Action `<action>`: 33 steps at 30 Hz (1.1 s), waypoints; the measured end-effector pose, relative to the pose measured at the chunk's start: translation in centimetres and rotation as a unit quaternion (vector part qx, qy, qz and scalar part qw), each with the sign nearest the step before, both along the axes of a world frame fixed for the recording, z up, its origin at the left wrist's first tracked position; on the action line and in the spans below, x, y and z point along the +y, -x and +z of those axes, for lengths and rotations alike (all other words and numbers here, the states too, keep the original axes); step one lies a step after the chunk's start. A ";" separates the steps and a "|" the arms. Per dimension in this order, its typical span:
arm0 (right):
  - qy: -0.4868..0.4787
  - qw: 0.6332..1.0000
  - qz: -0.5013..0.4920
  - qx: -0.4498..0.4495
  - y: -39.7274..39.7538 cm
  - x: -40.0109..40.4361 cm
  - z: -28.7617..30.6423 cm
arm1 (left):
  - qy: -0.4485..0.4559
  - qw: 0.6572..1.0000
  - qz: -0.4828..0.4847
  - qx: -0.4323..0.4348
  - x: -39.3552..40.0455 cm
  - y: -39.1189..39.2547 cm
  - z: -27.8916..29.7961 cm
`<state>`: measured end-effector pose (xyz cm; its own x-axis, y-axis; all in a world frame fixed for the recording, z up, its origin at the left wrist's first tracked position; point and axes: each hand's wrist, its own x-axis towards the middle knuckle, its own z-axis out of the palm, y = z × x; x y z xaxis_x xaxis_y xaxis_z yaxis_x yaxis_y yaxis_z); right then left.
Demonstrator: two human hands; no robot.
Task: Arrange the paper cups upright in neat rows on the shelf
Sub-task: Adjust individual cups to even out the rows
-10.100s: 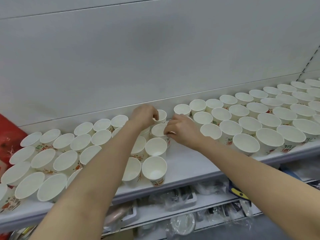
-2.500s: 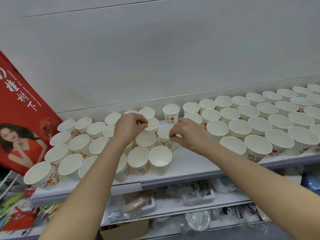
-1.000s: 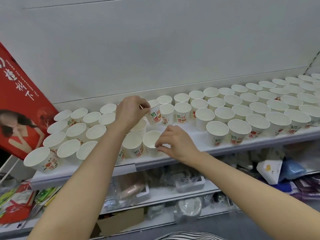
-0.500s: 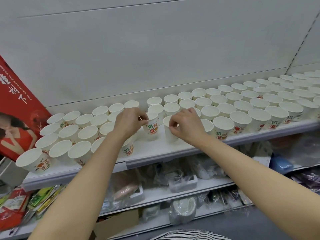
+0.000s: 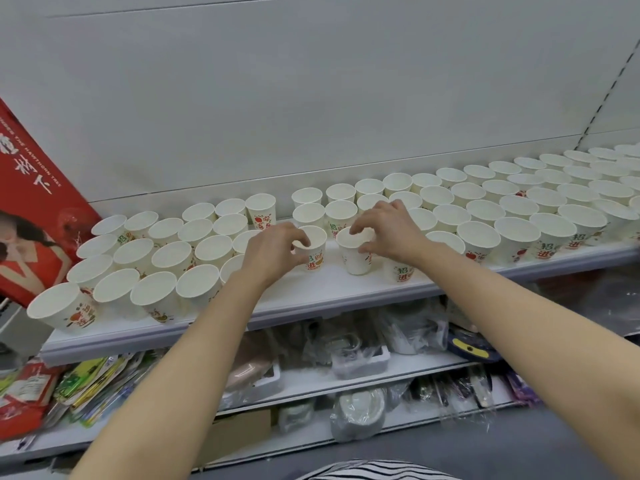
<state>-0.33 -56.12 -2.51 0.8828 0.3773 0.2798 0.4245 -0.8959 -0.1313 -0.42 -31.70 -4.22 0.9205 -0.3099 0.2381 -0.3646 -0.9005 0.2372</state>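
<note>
A shop, seen at its shelves.

A long white shelf [image 5: 332, 289] runs from side to side, and it is full of white paper cups [image 5: 519, 216] standing in many rows, far more than a home would keep. Behind it is a plain white back panel [image 5: 311, 98] with a slotted rail [image 5: 604, 84] on the right, like shop racks have. Under it are more shelves [image 5: 346, 375] packed with goods in clear plastic bags [image 5: 356, 407], a cardboard box [image 5: 239, 434], and bright packets [image 5: 83, 382] on the left. A big red poster [image 5: 31, 188] with white writing and a picture of a person leans at the left end.
</note>
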 end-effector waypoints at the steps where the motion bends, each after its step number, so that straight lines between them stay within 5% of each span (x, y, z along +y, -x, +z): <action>1: 0.011 1.000 0.005 0.005 0.0 -0.4 0.2 | -0.003 1.000 -0.004 0.001 -0.2 0.0 0.1; 8: 0.072 0.997 0.031 0.012 -1.0 -0.3 -0.3 | -0.027 1.000 0.010 -0.005 -1.3 -0.6 0.2; 33: 0.033 0.998 0.044 -0.023 -2.5 -1.0 -0.3 | -0.030 0.996 0.077 -0.035 -3.5 -1.2 0.3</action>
<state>2.22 -57.16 -2.79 0.8322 0.4712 0.2922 0.5057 -0.8612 -0.0515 0.82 -35.24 -3.93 0.9401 -0.1825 0.2879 -0.2352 -0.9587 0.1602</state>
